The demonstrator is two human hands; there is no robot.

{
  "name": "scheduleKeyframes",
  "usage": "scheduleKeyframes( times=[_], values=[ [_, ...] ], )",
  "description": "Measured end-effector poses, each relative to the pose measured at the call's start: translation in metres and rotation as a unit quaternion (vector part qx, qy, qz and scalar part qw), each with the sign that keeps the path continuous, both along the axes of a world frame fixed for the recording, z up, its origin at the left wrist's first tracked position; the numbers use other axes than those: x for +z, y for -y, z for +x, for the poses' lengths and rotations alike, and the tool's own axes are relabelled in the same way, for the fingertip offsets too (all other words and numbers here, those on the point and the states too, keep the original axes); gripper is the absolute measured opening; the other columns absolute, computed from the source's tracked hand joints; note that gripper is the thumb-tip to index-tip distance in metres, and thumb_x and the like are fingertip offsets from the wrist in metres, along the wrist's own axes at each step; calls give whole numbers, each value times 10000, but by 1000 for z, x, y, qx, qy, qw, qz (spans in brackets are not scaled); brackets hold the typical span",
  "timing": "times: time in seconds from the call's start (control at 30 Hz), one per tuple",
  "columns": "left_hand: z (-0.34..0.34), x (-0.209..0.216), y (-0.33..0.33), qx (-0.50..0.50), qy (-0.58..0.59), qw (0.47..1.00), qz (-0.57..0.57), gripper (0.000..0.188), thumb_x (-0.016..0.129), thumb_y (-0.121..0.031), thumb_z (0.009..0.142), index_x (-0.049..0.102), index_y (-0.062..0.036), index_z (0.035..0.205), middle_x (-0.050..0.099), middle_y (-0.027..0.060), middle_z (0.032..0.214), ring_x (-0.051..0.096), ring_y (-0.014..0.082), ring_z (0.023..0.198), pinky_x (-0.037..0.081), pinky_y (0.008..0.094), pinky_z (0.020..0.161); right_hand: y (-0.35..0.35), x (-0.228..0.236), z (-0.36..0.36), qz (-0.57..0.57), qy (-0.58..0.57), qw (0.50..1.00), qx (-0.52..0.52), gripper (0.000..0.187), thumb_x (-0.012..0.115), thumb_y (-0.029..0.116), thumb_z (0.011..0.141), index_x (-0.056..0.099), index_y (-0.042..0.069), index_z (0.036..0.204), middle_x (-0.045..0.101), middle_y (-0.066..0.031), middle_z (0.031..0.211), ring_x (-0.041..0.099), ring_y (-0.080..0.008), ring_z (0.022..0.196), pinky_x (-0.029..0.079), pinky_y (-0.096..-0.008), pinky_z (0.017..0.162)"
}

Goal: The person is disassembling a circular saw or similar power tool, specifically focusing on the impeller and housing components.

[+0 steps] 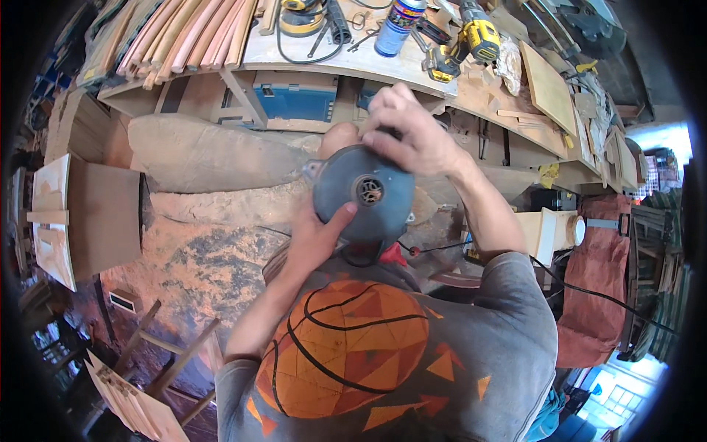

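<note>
I hold a dark grey, round, domed housing (339,180) in front of my chest. A small grated opening sits in the middle of its face, and metal lugs stick out at its rim. My left hand (315,239) grips the lower left side, thumb laid across the face near the opening. At the upper rim is my right hand (416,136), its fingers curled in and slightly blurred. What those fingers hold, if anything, is hidden. Below the housing, a bit of red material (392,255) shows beside a dark cable.
Ahead stands a workbench (353,62) with wooden strips (195,37), a yellow sander (300,20), a blue spray can (398,29) and a yellow cordless drill (471,43). Beneath it is a blue case (294,99). A cardboard box (107,214) stands left; sawdust covers the floor (199,243).
</note>
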State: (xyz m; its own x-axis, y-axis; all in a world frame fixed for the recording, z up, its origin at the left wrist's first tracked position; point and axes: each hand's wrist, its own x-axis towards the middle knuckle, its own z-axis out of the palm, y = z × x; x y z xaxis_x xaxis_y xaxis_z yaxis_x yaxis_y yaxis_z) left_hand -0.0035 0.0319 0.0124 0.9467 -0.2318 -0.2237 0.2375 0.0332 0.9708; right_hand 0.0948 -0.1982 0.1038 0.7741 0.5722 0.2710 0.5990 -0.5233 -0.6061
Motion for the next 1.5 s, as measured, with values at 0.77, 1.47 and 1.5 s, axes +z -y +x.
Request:
scheduleKeyframes(
  times=[0.77,1.47,1.5],
  values=[
    [-21,-3,19,-19,114,989,96,611,783,-330,875,524,84,1242,669,247,1093,673,360,1029,518,441,904,-38,-26,-24,-70,66,992,79,155,671,199,916,668,56,974,592,-112,913,586,-343,937,461,-453,829],
    [-6,-18,12,-7,93,990,102,676,775,-422,876,518,72,1259,692,293,1080,694,432,1024,532,470,886,-55,-19,-21,-196,183,962,52,189,719,164,882,624,46,995,609,-91,939,610,-312,901,517,-428,788],
    [-5,-21,12,-1,108,988,108,675,773,-423,879,517,71,1262,691,295,1084,694,432,1028,532,468,889,-56,-19,-20,-176,172,967,57,171,716,164,882,630,50,977,609,-85,928,612,-303,901,519,-424,785]
  ],
)
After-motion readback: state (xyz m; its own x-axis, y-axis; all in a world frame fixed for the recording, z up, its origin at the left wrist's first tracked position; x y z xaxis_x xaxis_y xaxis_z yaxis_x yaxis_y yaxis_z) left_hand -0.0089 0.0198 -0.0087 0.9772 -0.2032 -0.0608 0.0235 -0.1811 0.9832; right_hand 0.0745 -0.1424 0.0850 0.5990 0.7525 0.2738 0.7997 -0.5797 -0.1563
